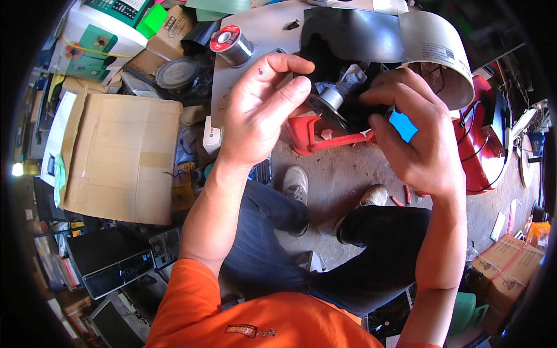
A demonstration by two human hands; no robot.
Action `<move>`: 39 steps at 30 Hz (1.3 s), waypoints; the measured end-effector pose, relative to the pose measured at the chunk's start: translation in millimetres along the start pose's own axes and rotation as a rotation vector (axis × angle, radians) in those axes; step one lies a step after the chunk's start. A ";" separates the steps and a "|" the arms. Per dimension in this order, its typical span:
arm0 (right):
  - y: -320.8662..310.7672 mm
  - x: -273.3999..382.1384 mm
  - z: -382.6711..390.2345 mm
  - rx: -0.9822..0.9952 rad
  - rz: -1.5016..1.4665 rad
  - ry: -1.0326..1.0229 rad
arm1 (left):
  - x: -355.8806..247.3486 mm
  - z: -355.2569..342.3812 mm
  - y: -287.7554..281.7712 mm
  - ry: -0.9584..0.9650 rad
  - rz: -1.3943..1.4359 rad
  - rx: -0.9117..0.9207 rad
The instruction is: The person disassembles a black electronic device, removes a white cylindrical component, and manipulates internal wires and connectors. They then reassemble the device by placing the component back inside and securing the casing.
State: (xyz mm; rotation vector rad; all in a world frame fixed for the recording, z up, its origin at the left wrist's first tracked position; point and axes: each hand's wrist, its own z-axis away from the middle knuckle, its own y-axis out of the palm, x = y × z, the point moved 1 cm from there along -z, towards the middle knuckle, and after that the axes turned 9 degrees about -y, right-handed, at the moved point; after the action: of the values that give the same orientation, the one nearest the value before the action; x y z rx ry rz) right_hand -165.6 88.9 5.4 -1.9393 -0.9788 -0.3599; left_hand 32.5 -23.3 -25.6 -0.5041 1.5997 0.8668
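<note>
My left hand (261,107) is raised over the work, its index finger curled above the thumb with a gap between their tips and nothing visible in it. Just beside that thumb is a silver round metal part (329,100) with a dark flange. Across from it, my right hand (416,130) has thumb and fingers bent around a dark area; what they hold, if anything, is hidden. Between the hands, a black curved housing (354,35) sits at the table's edge, with a crumpled pale piece (350,78) near its mouth. Below lies a red frame (336,141).
A white cylindrical casing (438,55) stands beside the black housing. On the white table (272,26) is a solder wire spool (231,45). A cardboard box (125,153) is at the left, above a black computer case (113,261). Red-handled pliers (403,197) lie on the floor near my shoe.
</note>
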 end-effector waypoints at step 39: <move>16.7 5.4 9.7 -0.044 -0.077 0.050 | 0.8 -1.4 0.6 0.023 -0.003 0.012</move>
State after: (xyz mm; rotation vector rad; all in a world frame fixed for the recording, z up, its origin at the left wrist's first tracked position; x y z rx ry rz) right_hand -150.8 94.9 -6.6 -1.9266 -1.0226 -0.4754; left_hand 31.0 -23.9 -26.1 -0.5092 1.6241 0.8512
